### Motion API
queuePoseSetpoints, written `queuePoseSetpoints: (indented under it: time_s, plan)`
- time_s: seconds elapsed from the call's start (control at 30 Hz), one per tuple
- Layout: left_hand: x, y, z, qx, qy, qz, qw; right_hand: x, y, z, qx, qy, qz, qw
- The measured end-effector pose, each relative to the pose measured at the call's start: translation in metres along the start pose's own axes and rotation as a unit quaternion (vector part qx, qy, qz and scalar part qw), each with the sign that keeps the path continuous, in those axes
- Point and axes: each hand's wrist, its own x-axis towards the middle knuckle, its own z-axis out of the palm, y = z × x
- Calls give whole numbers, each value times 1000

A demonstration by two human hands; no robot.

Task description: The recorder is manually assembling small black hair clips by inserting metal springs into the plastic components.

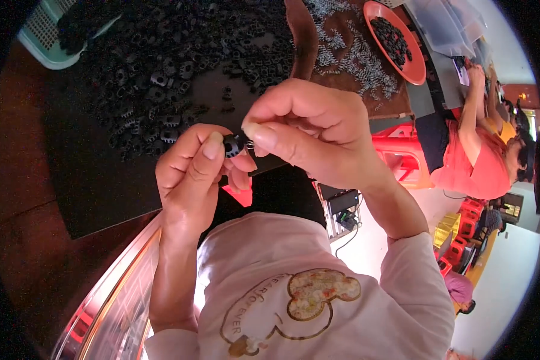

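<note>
Presently, the left hand (189, 165) and the right hand (321, 123), both bare, are hovering close together above the near edge of a dark, flat desk (105, 201). The left is pointing up from a nearly upright forearm, its lower fingers lying curled below the thumb. Its grip is holding a small, rounded, black toothed plastic piece (231, 146), which is sitting between the thumb and the fingers, just left of the other hand's fingertips. The right forearm is slanting up and leftward from a short white fabric sleeve (414, 270), and the hand is arching over toward the piece. The right grip is forming a narrow pinch, the thumb and index tips lying together; a tiny silvery metal coil (250, 144) is showing just below the thumb, though whether the fingers are pinching it I cannot tell. Beyond the hands, a broad heap of black plastic parts (162, 78) is covering much of the desk, while many small silvery metal springs (366, 66) are lying on a brown cloth (391, 108), beside an orange-red oval plastic tray (417, 72) that is holding dark pieces (390, 39).
</note>
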Motion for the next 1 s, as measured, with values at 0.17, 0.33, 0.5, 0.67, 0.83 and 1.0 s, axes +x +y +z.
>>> queuePoseSetpoints:
  time_s: [0.17, 0.33, 0.5, 0.67, 0.83, 1.0]
  plan:
    - [2, 1, -2, -27, 3, 10, 1000, 4, 12, 11, 7, 14, -17, 1000]
    - [1, 0, -3, -16, -6, 18, 1000, 6, 16, 17, -10, 46, -39, 998]
    - [1, 2, -2, -31, -4, 19, 999, 0, 23, 16, -170, 52, -146, 973]
    - [2, 1, -5, -39, -4, 18, 999, 0, 17, 12, -271, 34, -188, 943]
    - [1, 0, -5, -17, -7, 15, 1000, -2, 19, 13, -274, -5, -155, 949]
    - [-2, 2, -2, -44, -2, 16, 999, -1, 20, 15, -289, -7, -185, 939]
